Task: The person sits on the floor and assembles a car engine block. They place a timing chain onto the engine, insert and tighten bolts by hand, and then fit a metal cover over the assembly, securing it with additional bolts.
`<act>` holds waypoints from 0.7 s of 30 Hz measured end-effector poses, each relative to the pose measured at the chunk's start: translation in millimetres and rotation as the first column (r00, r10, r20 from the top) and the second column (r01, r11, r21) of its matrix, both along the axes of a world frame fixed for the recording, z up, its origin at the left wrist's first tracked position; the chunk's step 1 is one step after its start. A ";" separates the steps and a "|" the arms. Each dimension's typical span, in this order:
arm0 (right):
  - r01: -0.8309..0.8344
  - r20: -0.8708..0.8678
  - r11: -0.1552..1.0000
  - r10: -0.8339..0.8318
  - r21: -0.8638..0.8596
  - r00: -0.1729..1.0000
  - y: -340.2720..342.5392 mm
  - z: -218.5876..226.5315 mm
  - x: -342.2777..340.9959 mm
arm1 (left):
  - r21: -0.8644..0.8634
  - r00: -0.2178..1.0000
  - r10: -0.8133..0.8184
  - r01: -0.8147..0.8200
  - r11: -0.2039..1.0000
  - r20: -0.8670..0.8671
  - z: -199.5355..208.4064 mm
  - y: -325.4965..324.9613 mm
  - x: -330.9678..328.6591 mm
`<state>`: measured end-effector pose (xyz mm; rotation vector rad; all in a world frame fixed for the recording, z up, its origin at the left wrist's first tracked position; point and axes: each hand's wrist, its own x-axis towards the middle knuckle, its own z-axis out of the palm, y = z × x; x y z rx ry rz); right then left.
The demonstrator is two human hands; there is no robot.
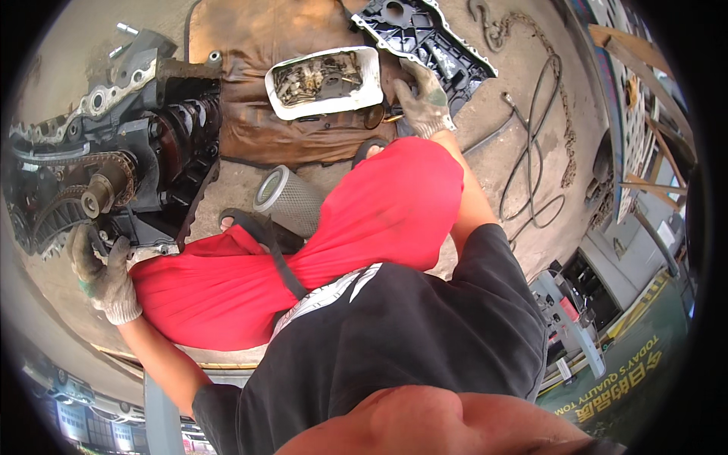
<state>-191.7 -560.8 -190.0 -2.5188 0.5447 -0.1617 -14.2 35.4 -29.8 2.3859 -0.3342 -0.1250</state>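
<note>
Both my hands wear pale, stained work gloves. My left hand (pixel 100 277) is at the near edge of a black engine block (pixel 171 155), its thumb and fingers apart around a small part low on it. Just beyond it are a timing chain (pixel 130 171) and a round crankshaft end (pixel 102 193). My right hand (pixel 422 98) has its thumb and fingers spread by the edge of a black engine cover (pixel 444 57) with a pale rim; whether it touches the cover I cannot tell. Left of it, a white tub (pixel 371 83) holds bolts and small parts in dirty liquid.
A stained brown sheet (pixel 246 136) lies beneath the tub. A cylindrical air filter (pixel 292 201) stands near my feet. On the floor at right lie a black hose (pixel 523 167) and a rusty chain (pixel 565 144) with a hook (pixel 494 32). Red cloth (pixel 379 208) covers my legs.
</note>
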 end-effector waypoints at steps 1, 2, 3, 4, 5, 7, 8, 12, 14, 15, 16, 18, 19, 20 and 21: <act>0.077 -0.059 0.996 -0.074 0.044 0.995 1.4 -1.0 4.8 | 0.025 1.000 0.000 -0.001 1.000 0.005 3.2 2.1 -0.2; 0.139 -0.132 0.988 -0.129 0.066 0.983 -1.4 2.3 8.7 | 0.011 1.000 -0.007 0.007 1.000 0.010 5.2 0.5 -1.2; 0.202 -0.204 0.976 -0.181 0.085 0.962 -6.0 7.7 13.7 | 0.022 1.000 -0.010 0.009 1.000 0.021 4.7 1.4 -1.2; 0.243 -0.264 0.969 -0.221 0.050 0.939 -12.5 10.6 20.5 | 0.034 0.999 -0.014 0.013 0.999 0.034 2.6 5.0 -1.2; 0.270 -0.346 0.963 -0.247 0.019 0.905 -19.8 21.4 31.7 | 0.045 0.999 -0.022 0.020 0.999 0.045 1.5 5.5 -0.5; 0.180 -0.368 0.961 -0.248 -0.209 0.896 -52.4 7.5 46.2 | 0.030 0.999 -0.020 0.018 0.999 0.044 3.1 2.2 0.3; 0.126 -0.401 0.958 -0.225 -0.259 0.888 -70.4 -0.7 57.0 | 0.023 0.999 -0.014 0.013 1.000 0.042 3.6 1.3 -0.4; -0.127 -0.563 0.860 -0.205 -0.494 0.800 -106.2 -16.8 98.0 | 0.024 0.999 -0.033 0.032 0.999 0.029 -4.7 6.3 -1.3; -0.262 -0.643 0.816 -0.165 -0.515 0.748 -106.4 -25.4 118.5 | 0.020 0.999 -0.026 0.026 0.999 0.023 -1.0 6.5 -1.0; -0.321 -0.688 0.793 -0.161 -0.517 0.708 -105.0 -26.6 126.7 | 0.010 1.000 0.006 -0.006 1.000 0.024 -0.3 2.6 -3.5; -0.385 -0.729 0.767 -0.153 -0.513 0.668 -99.6 -29.1 138.2 | 0.030 1.000 0.008 -0.009 1.000 0.028 1.8 1.7 -2.9; -0.394 -0.716 0.752 -0.145 -0.529 0.683 -106.3 -42.9 143.1 | 0.068 0.997 -0.014 0.009 0.998 0.077 2.7 -3.7 0.8; -0.421 -0.713 0.742 -0.107 -0.521 0.693 -109.9 -47.5 147.3 | 0.085 0.998 0.003 -0.009 0.996 0.070 11.0 -15.3 -0.4; -0.458 -0.738 0.738 -0.079 -0.495 0.670 -111.3 -47.2 154.0 | 0.114 0.994 -0.043 0.031 0.993 0.101 13.0 -16.7 0.6; -0.493 -0.759 0.728 -0.057 -0.477 0.649 -113.9 -41.8 159.7 | 0.137 0.987 -0.087 0.069 0.988 0.132 11.0 -16.4 3.4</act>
